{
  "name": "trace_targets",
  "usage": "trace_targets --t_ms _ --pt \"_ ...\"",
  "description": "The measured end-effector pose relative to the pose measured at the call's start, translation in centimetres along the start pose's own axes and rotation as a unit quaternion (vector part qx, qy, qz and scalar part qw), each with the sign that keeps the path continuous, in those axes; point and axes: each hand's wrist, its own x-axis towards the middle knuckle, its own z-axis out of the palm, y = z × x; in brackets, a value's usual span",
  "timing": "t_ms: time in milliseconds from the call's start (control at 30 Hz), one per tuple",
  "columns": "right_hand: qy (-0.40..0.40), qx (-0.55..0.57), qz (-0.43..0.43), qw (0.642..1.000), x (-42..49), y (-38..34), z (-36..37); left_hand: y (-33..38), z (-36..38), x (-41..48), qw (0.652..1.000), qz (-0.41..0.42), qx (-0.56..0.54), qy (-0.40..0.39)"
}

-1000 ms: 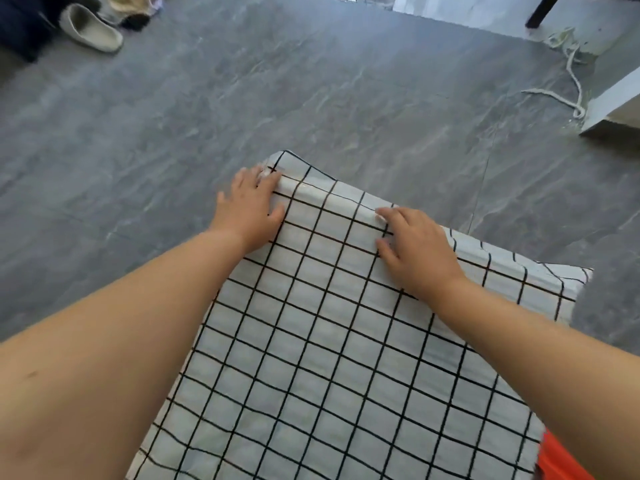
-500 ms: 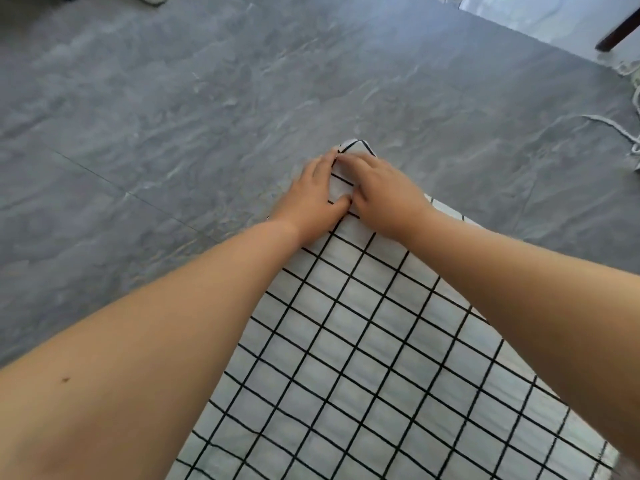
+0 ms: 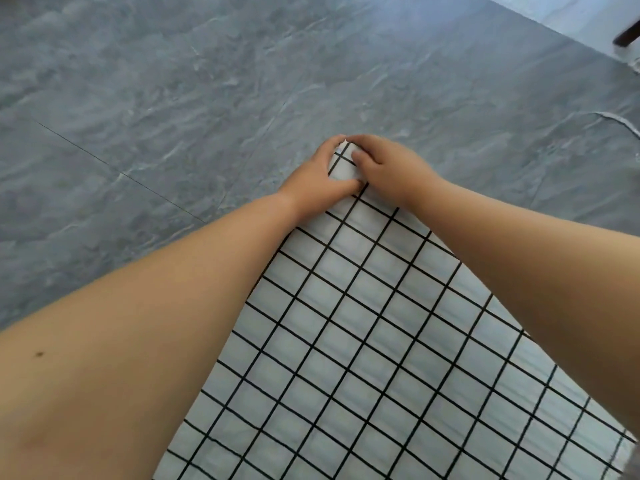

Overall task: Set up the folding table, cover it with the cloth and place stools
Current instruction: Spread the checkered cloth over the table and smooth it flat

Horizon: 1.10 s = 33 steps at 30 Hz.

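Observation:
A white cloth [image 3: 363,341] with a black grid pattern lies spread flat over the table, which it hides entirely. Both my hands meet at its far corner. My left hand [image 3: 318,178] wraps round the left side of that corner, fingers curled over the edge and thumb on top. My right hand [image 3: 388,168] grips the same corner from the right, fingers bent down over the tip. No stool is in view.
Grey marbled floor tiles [image 3: 173,116] surround the table on the left and far sides. A white cord [image 3: 620,121] lies on the floor at the right edge. A dark furniture leg [image 3: 627,36] shows at the top right.
My right hand slid left along the far edge from mid-cloth to the corner, joining my left. Both hands now curl over the corner. The view has tilted further down.

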Motion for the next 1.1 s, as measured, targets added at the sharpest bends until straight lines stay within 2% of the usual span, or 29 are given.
trace_targets --t_ms 100,267,467,533,600,667,700,767,900,1000,1100 --pt "0.004 -0.032 0.009 0.999 -0.1 0.3 0.2 -0.7 -0.2 0.0 0.999 -0.003 -0.036 -0.03" --pt "0.046 -0.051 0.01 0.998 -0.2 0.3 1.0 -1.8 0.0 0.0 0.997 0.0 -0.079 -0.016" --pt "0.057 -0.115 0.001 0.992 -0.4 0.3 1.4 -2.5 0.2 0.0 1.0 0.018 -0.005 -0.023" --pt "0.071 -0.119 -0.009 0.99 -0.7 0.4 1.6 -2.1 -0.1 -0.4 0.995 0.031 0.088 0.034" --pt "0.151 -0.089 -0.032 0.984 -2.2 0.4 1.4 -1.2 -0.2 -1.9 0.968 0.08 0.187 0.149" --pt "0.223 -0.022 -0.03 0.974 -5.3 0.8 0.8 -0.3 0.4 -4.4 0.939 0.147 0.233 0.205" --pt "0.24 0.008 -0.015 0.971 -7.4 1.4 0.6 -0.1 1.1 -5.7 0.929 0.18 0.253 0.2" --pt "0.249 0.028 0.018 0.968 -12.1 3.2 0.4 -0.4 2.9 -8.5 0.915 0.217 0.314 0.132" --pt "0.263 -0.041 0.083 0.96 -21.1 8.0 -0.2 -1.1 7.7 -12.4 0.862 0.249 0.442 -0.01" --pt "0.292 -0.077 0.181 0.936 -25.9 11.3 -0.6 0.1 11.8 -13.7 0.84 0.245 0.483 -0.046" --pt "0.276 -0.072 0.267 0.921 -28.7 13.8 -0.5 1.2 15.5 -14.2 0.829 0.22 0.509 -0.071"
